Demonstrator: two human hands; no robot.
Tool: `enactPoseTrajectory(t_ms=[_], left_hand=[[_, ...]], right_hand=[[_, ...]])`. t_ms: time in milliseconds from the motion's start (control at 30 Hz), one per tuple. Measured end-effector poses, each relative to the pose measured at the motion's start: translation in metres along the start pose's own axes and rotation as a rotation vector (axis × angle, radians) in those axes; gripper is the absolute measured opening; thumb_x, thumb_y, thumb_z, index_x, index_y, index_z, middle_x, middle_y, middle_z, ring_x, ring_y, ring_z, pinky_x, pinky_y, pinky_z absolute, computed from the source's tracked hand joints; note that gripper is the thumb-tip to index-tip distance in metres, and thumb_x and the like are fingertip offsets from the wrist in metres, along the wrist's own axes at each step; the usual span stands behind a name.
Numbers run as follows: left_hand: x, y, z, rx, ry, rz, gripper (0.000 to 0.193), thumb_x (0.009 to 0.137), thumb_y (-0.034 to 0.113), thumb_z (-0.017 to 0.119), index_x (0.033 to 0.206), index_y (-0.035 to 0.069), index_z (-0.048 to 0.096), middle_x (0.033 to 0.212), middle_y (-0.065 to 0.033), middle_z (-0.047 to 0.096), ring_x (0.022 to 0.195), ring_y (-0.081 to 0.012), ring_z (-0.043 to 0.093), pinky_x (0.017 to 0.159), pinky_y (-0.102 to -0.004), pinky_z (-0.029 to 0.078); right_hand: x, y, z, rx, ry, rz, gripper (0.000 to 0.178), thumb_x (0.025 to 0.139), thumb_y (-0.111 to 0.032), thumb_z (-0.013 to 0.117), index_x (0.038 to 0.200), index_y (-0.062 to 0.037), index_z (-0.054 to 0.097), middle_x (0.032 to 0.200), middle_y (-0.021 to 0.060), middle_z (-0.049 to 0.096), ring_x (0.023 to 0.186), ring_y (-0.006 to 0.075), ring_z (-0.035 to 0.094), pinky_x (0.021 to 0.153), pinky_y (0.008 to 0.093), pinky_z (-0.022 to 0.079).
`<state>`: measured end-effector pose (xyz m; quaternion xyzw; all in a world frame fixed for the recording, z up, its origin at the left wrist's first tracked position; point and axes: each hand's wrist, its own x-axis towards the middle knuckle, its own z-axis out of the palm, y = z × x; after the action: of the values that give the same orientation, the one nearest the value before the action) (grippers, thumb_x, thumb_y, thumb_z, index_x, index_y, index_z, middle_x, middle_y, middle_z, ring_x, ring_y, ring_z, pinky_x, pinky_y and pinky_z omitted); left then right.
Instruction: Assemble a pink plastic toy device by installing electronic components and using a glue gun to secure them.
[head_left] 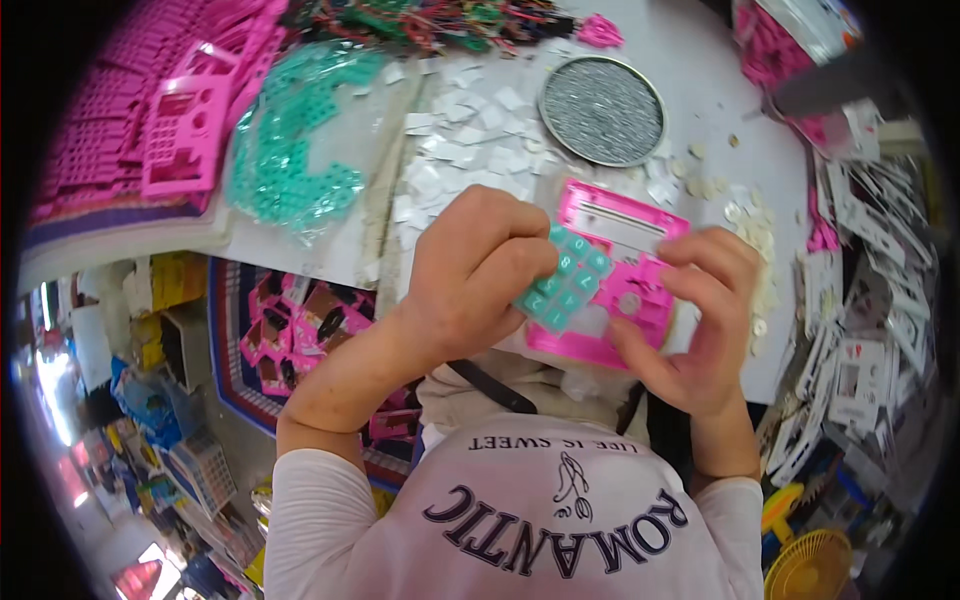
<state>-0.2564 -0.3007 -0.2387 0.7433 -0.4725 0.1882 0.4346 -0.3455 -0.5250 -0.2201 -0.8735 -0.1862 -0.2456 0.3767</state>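
My left hand is closed, pinching the left edge of a teal rubber keypad with pale marks on its keys. The keypad lies tilted over a pink plastic casing, covering part of its left side. A long slot crosses the casing's far end, and a small round piece shows inside it. At the casing's right side, my right hand is open, fingers curved and spread. Its thumb is by the near edge and its fingertips are by the right edge; whether they touch cannot be made out.
Beyond the casing stands a round tin of small metal pieces. White square pads lie scattered left of it, pale discs to the right. Further left are a clear bag of teal keypads and stacked pink casings. Wires lie behind.
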Motion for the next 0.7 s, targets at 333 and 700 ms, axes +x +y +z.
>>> enactPoseTrajectory(t_ms=[333,700], left_hand=[[-0.027,0.044,0.035,-0.209,-0.124,-0.278,0.035,0.063,0.003,0.081,0.088,0.007,0.058,0.092,-0.0098,0.063,0.081,-0.0303,0.062,0.069,-0.0383,0.051],[-0.039,0.028,-0.021,-0.244,-0.233,-0.652,0.029,0.071,-0.006,0.077,0.091,0.005,0.060,0.096,-0.0059,0.062,0.079,-0.0146,0.053,0.068,-0.0267,0.044]], right_hand=[[-0.009,-0.010,-0.008,0.042,-0.257,-0.131,0.046,0.061,-0.009,0.078,0.107,-0.0102,0.070,0.111,0.0074,0.067,0.097,0.0275,0.061,0.081,0.0402,0.050],[-0.021,0.015,0.016,0.522,-0.420,0.880,0.021,0.083,-0.008,0.078,0.100,-0.0010,0.069,0.076,0.0042,0.064,0.059,0.0095,0.059,0.055,0.0264,0.048]])
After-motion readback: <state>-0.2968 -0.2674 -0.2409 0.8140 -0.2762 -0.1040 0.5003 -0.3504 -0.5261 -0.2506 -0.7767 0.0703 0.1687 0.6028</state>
